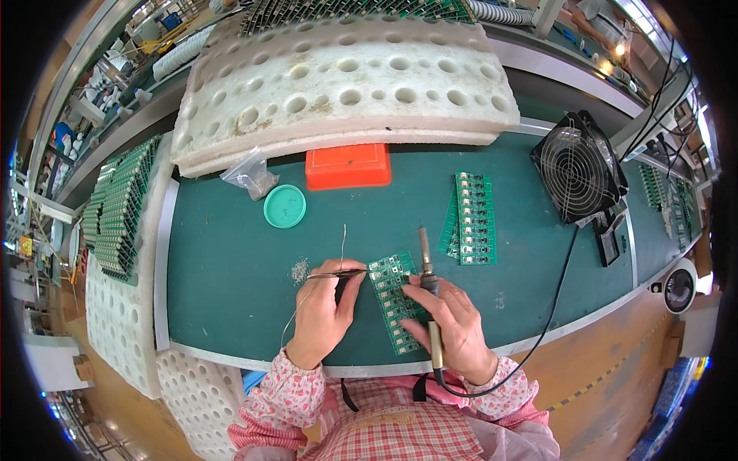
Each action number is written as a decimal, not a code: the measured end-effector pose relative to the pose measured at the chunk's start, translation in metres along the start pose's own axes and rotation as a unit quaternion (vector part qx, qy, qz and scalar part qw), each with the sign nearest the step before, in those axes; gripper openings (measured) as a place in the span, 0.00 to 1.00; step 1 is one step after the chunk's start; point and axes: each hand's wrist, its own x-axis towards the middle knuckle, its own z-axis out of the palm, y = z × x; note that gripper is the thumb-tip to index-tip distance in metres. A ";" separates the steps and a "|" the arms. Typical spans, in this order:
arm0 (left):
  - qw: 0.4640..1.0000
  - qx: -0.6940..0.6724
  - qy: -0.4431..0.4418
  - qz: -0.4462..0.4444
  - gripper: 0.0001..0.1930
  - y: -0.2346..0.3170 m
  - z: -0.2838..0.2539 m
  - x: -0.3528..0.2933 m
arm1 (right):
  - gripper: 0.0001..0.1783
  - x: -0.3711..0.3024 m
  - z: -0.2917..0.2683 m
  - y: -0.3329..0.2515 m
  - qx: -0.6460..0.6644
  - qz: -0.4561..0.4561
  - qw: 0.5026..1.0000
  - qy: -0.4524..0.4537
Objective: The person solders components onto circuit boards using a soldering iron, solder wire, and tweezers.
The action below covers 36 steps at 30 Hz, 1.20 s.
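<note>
Black tweezers (347,273) sit pinched in the left hand (321,319) while the right hand (457,326) clasps a soldering iron (430,283).

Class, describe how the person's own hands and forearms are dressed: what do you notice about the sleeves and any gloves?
The left hand and right hand are bare, without gloves. The left sleeve and right sleeve are pale with a small pink-red print, gathered at the wrists, with pinker fabric further up.

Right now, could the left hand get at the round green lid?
Probably yes: only a low scatter of small parts lies near the way to the round green lid, though the left hand is occupied with tweezers.
</note>
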 end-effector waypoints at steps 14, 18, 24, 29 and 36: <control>0.998 0.039 -0.037 -0.021 0.06 0.004 0.003 0.006 | 0.32 -0.005 -0.003 0.007 0.002 0.032 0.994 0.108; 0.999 0.037 -0.032 -0.009 0.06 0.002 0.004 0.005 | 0.32 -0.005 -0.004 0.006 0.001 0.037 0.994 0.107; 0.999 0.035 -0.031 -0.002 0.06 0.003 0.004 0.005 | 0.31 -0.005 -0.004 0.005 -0.004 0.035 0.993 0.116; 0.999 0.039 -0.033 0.004 0.06 0.004 0.002 0.005 | 0.20 -0.002 -0.008 0.000 0.054 0.042 0.987 0.145; 0.998 0.043 -0.041 -0.004 0.06 0.008 0.002 0.007 | 0.13 0.002 -0.004 -0.008 0.273 0.173 0.922 0.215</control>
